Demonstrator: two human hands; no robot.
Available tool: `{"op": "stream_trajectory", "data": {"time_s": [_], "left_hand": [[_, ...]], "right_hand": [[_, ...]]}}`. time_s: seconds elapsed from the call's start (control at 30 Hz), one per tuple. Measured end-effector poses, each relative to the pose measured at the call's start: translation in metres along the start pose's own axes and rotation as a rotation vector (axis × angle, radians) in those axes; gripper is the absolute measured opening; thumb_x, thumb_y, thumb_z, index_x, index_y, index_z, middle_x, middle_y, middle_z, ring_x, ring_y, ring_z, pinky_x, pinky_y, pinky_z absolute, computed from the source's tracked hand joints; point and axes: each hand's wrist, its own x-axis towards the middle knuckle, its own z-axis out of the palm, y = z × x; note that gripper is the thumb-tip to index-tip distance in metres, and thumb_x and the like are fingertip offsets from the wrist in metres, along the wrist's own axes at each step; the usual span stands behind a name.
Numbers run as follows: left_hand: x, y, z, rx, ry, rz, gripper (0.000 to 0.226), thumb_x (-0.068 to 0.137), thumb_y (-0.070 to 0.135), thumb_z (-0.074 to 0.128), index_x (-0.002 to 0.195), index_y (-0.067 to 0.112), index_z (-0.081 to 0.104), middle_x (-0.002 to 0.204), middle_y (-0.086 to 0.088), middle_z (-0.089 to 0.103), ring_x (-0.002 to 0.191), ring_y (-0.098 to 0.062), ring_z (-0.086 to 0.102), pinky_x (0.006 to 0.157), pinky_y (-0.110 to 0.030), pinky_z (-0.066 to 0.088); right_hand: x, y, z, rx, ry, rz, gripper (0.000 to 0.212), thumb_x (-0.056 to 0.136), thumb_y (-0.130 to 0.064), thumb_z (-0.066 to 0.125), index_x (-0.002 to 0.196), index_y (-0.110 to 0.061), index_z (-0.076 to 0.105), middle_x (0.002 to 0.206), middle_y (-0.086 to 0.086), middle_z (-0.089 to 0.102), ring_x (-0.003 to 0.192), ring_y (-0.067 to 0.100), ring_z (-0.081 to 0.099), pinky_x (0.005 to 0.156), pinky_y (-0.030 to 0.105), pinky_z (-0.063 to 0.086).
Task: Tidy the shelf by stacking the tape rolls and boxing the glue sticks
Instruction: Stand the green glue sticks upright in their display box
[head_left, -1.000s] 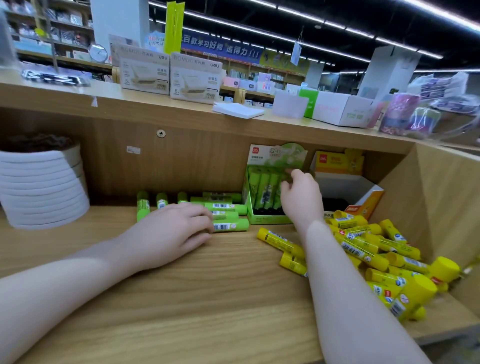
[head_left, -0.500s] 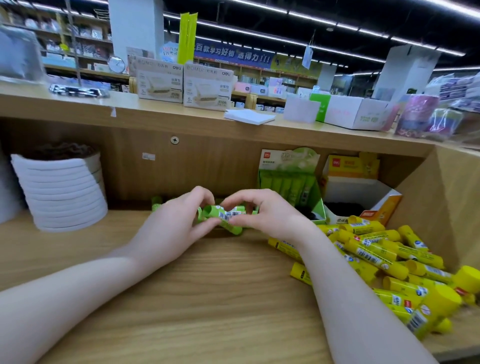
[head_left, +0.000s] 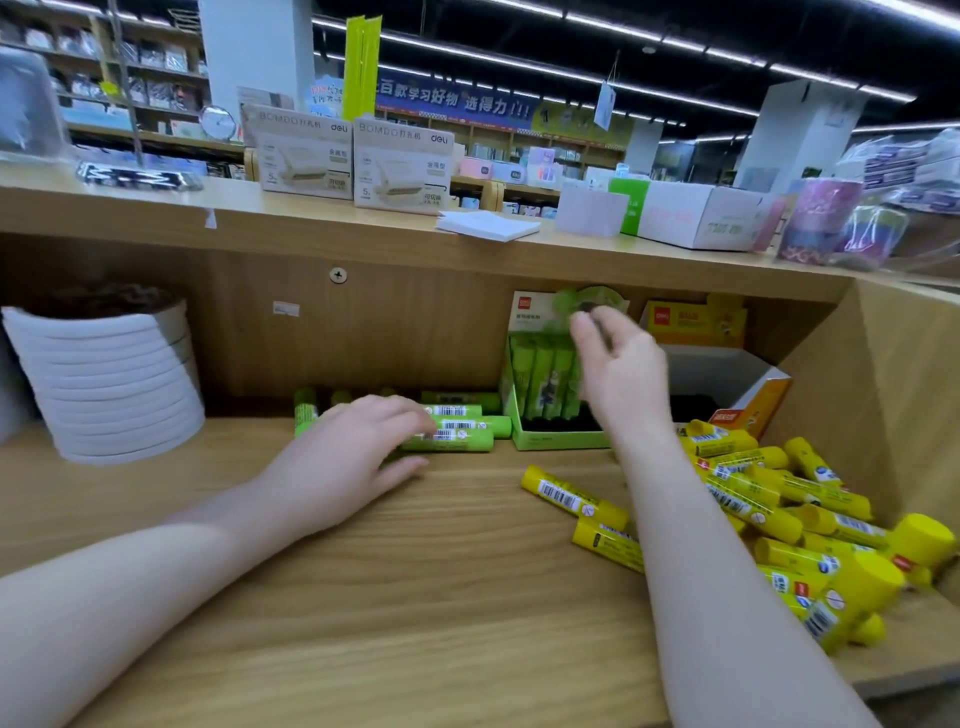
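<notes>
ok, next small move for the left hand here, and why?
Probably curl the left hand round the nearest of the loose green glue sticks and lift it toward the green box. Its fingertips already lie on that stick, several sticks are on the shelf unboxed, and the right hand, blurred, is up at the box, which holds upright sticks.

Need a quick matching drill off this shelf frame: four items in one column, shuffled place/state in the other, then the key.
Items
1. stack of tape rolls
2. green box
3. yellow glue sticks
4. left hand

Places/states
A. loose pile at the shelf's right end
B. far left of the shelf, stacked upright
C. reaching onto the loose green glue sticks
D. at the back wall, green sticks standing inside

Pairs: 1-B, 2-D, 3-A, 4-C
</notes>
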Motion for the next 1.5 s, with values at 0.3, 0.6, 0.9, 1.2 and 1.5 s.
{"op": "stream_trajectory", "data": {"time_s": [0.3,0.6,0.9,1.2,1.5], "left_hand": [[0.002,0.000,0.007,0.023,-0.097,0.098,0.034,0.091,0.039,0.049,0.123,0.030,0.058,0.141,0.012,0.042,0.128,-0.010,0.041,0.105,-0.027,0.027],[0.002,0.000,0.006,0.015,-0.081,0.108,0.028,0.089,0.027,0.059,0.115,0.023,0.065,0.136,0.005,0.050,0.120,-0.018,0.052,0.102,-0.034,0.034],[0.002,0.000,0.007,0.000,-0.075,0.101,0.027,0.088,0.025,0.058,0.114,0.023,0.065,0.134,0.006,0.052,0.117,-0.017,0.054,0.099,-0.029,0.030],[0.003,-0.001,0.008,-0.007,-0.097,0.100,0.030,0.092,0.030,0.051,0.120,0.027,0.060,0.140,0.011,0.044,0.124,-0.013,0.046,0.103,-0.026,0.026],[0.004,-0.003,0.011,0.017,-0.117,0.101,0.031,0.093,0.033,0.047,0.122,0.031,0.058,0.142,0.014,0.040,0.125,-0.011,0.043,0.104,-0.026,0.025]], "right_hand": [[0.011,0.021,-0.020,-0.219,0.176,0.326,0.030,0.085,-0.007,0.058,0.114,-0.007,0.049,0.104,0.012,0.053,0.087,0.030,0.052,0.071,0.031,0.041],[0.009,0.030,-0.014,-0.243,0.095,0.202,0.031,0.089,-0.007,0.058,0.120,-0.008,0.056,0.112,0.012,0.058,0.095,0.028,0.056,0.080,0.032,0.047],[0.010,0.026,-0.003,-0.306,0.074,0.162,0.018,0.090,-0.002,0.047,0.107,-0.005,0.051,0.103,0.019,0.058,0.091,0.037,0.059,0.081,0.046,0.051],[0.017,0.032,-0.003,-0.380,0.098,0.218,0.012,0.090,-0.004,0.042,0.099,-0.009,0.048,0.100,0.019,0.060,0.085,0.040,0.063,0.076,0.043,0.052],[0.014,0.030,0.000,-0.308,0.069,0.202,0.018,0.090,-0.004,0.040,0.103,-0.012,0.049,0.096,0.020,0.061,0.083,0.040,0.062,0.077,0.046,0.052]]}}
